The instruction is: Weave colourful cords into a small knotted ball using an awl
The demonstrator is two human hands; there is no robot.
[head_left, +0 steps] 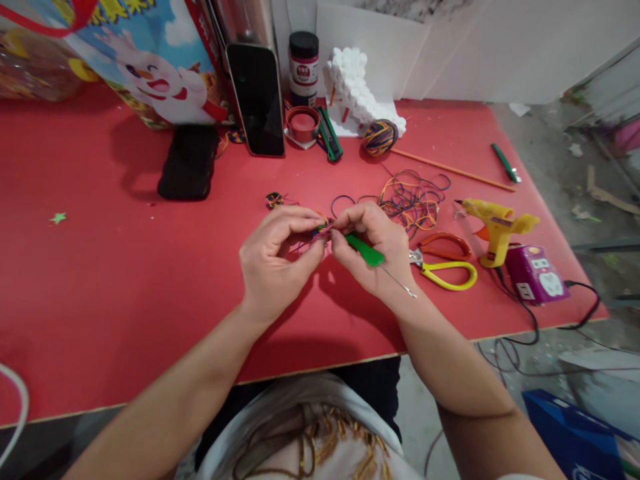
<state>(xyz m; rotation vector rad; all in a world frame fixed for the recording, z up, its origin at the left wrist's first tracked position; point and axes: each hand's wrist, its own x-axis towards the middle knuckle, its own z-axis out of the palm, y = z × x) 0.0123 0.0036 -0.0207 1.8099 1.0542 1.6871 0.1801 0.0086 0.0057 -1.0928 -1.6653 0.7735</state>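
Note:
My left hand point(280, 257) is closed, pinching a small piece of multicoloured yarn work point(324, 230) between thumb and fingers. Opposite it, the fingertips of my right hand point(373, 243) meet at the same yarn. A green-handled crochet hook point(367, 251) is tucked in my right hand, its thin metal end pointing back toward the wrist. Its other end is hidden by the fingers. Loose tangled yarn point(410, 200) in purple, orange and yellow lies just beyond my right hand. A small dark knotted yarn bit point(274, 200) rests past my left hand.
Right of my hands lie scissors point(447, 267), a yellow glue gun point(497, 227) and a purple power box point(537, 273) with cables. Behind stand a phone point(256, 100), a jar point(303, 67), a yarn ball point(380, 138) and a white model point(357, 87). A green cutter point(505, 163) lies near the right edge.

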